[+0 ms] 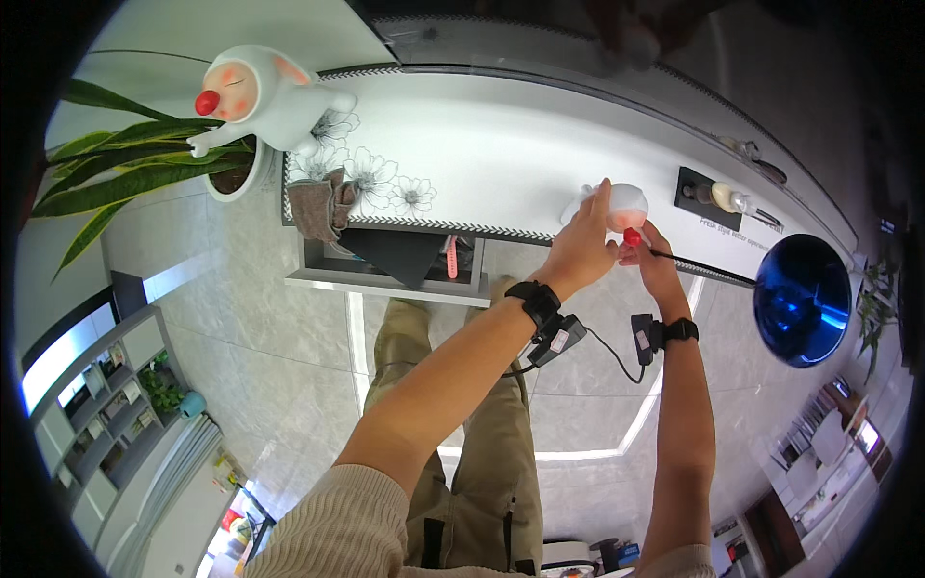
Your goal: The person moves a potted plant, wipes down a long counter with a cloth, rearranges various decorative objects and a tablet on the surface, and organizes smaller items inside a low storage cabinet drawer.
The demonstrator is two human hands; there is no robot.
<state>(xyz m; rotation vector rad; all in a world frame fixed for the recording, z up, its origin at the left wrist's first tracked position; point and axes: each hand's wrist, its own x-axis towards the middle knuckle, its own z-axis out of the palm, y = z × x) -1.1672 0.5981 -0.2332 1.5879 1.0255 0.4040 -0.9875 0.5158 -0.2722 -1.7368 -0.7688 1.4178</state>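
A small white figurine [627,196] with a pink face and a round red nose [632,237] is at the front edge of the white patterned mat [477,144]. My left hand [587,242] lies along its left side, fingers stretched up against it and hiding part of its body. Close around the nose and the right side of the face are the fingers of my right hand [650,260]. A thin dark line crosses by these fingers; whether it is a held stick or the mat's border, I cannot tell.
Left of my hands, a drawer [386,285] stands pulled out, a brown cloth [325,206] above its corner. A larger white figurine [282,108] leans near a potted snake plant [238,180]. Rightward are a black tray [697,199] with small items and a shiny blue round object [802,300].
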